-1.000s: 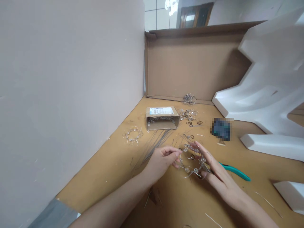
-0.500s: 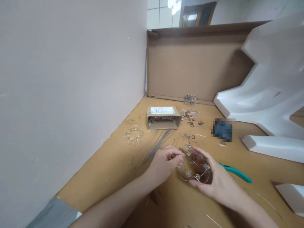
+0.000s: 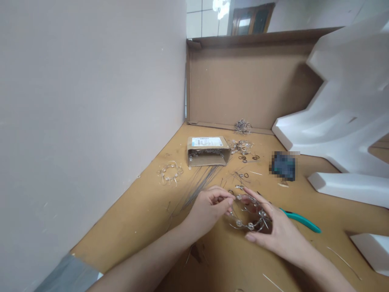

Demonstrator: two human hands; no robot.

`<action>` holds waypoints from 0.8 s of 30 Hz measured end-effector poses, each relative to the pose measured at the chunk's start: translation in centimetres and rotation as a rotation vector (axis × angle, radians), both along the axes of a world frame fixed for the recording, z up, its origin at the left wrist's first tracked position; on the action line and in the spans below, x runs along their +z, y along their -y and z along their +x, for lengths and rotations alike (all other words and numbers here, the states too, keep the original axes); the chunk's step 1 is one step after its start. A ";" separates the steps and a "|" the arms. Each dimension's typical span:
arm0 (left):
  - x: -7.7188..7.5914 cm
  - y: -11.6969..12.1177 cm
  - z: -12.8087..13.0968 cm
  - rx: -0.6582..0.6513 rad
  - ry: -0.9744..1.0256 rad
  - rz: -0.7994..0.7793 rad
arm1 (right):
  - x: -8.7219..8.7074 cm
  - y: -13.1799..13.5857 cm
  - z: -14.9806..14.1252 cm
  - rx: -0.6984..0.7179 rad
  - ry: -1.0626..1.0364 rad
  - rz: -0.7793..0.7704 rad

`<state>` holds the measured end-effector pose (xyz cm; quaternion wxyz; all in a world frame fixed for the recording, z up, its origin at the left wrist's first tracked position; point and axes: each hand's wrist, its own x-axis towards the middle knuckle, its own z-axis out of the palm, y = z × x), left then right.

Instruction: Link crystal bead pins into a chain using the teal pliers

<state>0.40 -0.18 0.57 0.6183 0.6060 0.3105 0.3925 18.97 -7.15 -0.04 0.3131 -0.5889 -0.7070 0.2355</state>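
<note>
My left hand (image 3: 214, 205) pinches the left end of a wire ring strung with clear beads (image 3: 251, 226), thumb and forefinger pressed together. Around the ring's right side curls my right hand (image 3: 273, 223), its forefinger along the top and its thumb below, a little apart from the lower beads. Some of its fingers are hidden behind the ring. Loose wire ends stick out from the ring. Close beyond both hands lie a few clear beads (image 3: 239, 187) and small dark rings (image 3: 246, 175). Green-handled pliers (image 3: 300, 221) rest beside my right hand, their head partly hidden.
A small open cardboard box (image 3: 208, 158) holds beaded pieces. Left of it lies another beaded wire ring (image 3: 170, 172). Straight wires (image 3: 202, 184) are spread before the box. Behind are beaded wire piles (image 3: 242, 126), a cardboard wall (image 3: 249, 81) and white foam (image 3: 340, 101). A blurred dark object (image 3: 283, 166) sits right.
My right thumb has drawn slightly away from the lower beads, and the forefinger has straightened over the ring. My left hand keeps its pinch. The whole view has shifted slightly.
</note>
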 end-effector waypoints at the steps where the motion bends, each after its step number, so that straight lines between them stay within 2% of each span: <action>1: 0.0 0.0 0.0 -0.001 0.001 -0.004 | -0.1 0.0 0.0 0.003 -0.008 0.000; 8: 0.2 0.1 -0.1 -0.013 -0.008 0.012 | 0.0 0.0 -0.6 -0.038 -0.026 0.020; 12: 0.1 0.0 -0.1 -0.010 0.020 0.017 | 0.2 0.1 -1.2 -0.068 -0.039 0.097; 18: 0.2 0.2 0.0 -0.016 0.043 0.006 | -0.7 0.3 -1.7 -0.091 -0.108 0.117; 24: -0.2 0.6 0.4 -0.017 0.051 0.019 | -0.9 0.4 -3.0 -0.263 -0.163 0.184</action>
